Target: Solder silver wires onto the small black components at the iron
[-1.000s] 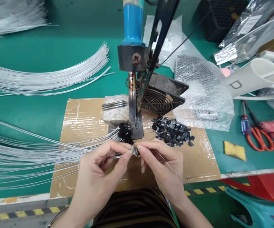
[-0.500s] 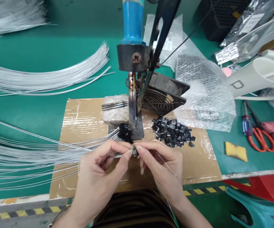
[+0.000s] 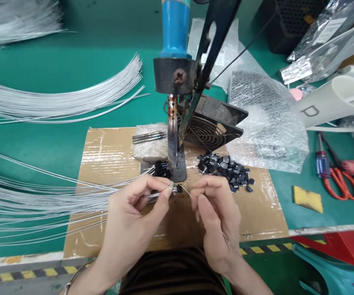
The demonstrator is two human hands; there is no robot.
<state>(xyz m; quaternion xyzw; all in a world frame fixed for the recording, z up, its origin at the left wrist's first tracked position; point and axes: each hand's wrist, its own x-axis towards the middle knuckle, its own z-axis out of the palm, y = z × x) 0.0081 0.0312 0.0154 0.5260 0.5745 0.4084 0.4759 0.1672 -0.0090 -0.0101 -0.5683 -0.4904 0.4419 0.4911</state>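
My left hand (image 3: 134, 217) pinches the end of a thin white wire with a small black part (image 3: 177, 189) on its tip, just in front of the soldering iron's tip (image 3: 172, 143). My right hand (image 3: 218, 217) sits a little to the right, fingers curled round a fine solder wire (image 3: 186, 191) that points toward the black part. A bundle of white wires (image 3: 41, 196) fans out to the left. A pile of small black parts (image 3: 226, 170) lies on the cardboard sheet (image 3: 109, 155) to the right of the iron stand.
The blue-handled iron (image 3: 175, 28) hangs in a black stand with a small fan (image 3: 210, 125) behind it. Bubble wrap (image 3: 265, 123), a white tube (image 3: 333, 102), scissors (image 3: 339, 180), a screwdriver (image 3: 320, 162) and a yellow sponge (image 3: 307, 199) lie to the right. More wires (image 3: 57, 96) curve at back left.
My right hand has let go of the black part and drawn back to the right and down. My left hand has kept its pinch and stayed put.
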